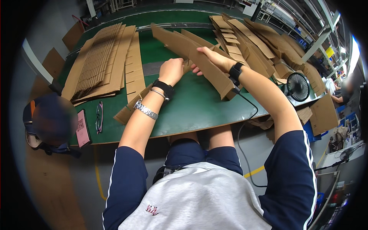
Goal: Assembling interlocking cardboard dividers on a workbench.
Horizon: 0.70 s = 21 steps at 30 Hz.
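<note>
My right hand (215, 60) grips a long brown cardboard strip (199, 63), thumb on the upper side and fingertips showing beneath. This strip is tilted over the middle of the green table, and a second cardboard piece (201, 40) shows behind it. My left hand (171, 72) is closed on a narrower cardboard strip, whose end (187, 66) sticks out beside the knuckles toward the right-hand strip. Under my left forearm another stretch of cardboard (132, 104) slants down to the table; whether it is the same piece is hidden by my arm.
Slotted cardboard strips (99, 57) lie stacked at the left, with more stacks (253, 42) at the right. Near the left edge are glasses (99, 117), a pink phone-shaped item (82, 129) and a dark cap (50, 119). A small black fan (298, 87) stands right, its cable trailing off the table (199, 115).
</note>
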Motion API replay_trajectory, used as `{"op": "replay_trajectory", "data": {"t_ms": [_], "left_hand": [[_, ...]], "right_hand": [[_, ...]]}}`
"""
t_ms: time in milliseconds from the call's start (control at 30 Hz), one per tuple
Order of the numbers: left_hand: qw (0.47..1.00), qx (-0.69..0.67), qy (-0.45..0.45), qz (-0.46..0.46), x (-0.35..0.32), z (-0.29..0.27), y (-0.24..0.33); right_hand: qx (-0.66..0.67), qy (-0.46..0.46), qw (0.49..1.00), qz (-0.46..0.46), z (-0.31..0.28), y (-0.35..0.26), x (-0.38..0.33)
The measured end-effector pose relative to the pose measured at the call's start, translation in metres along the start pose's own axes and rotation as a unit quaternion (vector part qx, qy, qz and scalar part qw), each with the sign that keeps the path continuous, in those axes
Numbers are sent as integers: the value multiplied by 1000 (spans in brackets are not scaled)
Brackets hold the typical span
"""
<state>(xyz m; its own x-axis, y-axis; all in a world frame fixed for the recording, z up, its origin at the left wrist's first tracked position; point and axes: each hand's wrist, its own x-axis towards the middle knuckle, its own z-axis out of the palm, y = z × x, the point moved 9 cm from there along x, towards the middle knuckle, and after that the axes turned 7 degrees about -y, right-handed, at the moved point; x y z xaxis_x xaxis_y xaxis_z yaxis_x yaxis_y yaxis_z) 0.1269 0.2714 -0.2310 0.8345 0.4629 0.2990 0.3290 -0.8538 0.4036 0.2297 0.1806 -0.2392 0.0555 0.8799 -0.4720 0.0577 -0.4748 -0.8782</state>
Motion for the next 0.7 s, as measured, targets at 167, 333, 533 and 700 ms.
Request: {"op": "replay_trajectory", "data": {"t_ms": [167,333,533,700], "left_hand": [[1000,6,23,7,-2,2,-5],[999,-4,28,26,-4,3,4],[999,14,34,17,-3,0,9],[999,37,32,16,-8,1,12]], "right_hand": [[36,-2,999,-23,12,-3,-9],[-42,56,996,53,11,13,-13],[5,30,999,42,15,28,0],[-14,24,998,57,6,31,-6]]}}
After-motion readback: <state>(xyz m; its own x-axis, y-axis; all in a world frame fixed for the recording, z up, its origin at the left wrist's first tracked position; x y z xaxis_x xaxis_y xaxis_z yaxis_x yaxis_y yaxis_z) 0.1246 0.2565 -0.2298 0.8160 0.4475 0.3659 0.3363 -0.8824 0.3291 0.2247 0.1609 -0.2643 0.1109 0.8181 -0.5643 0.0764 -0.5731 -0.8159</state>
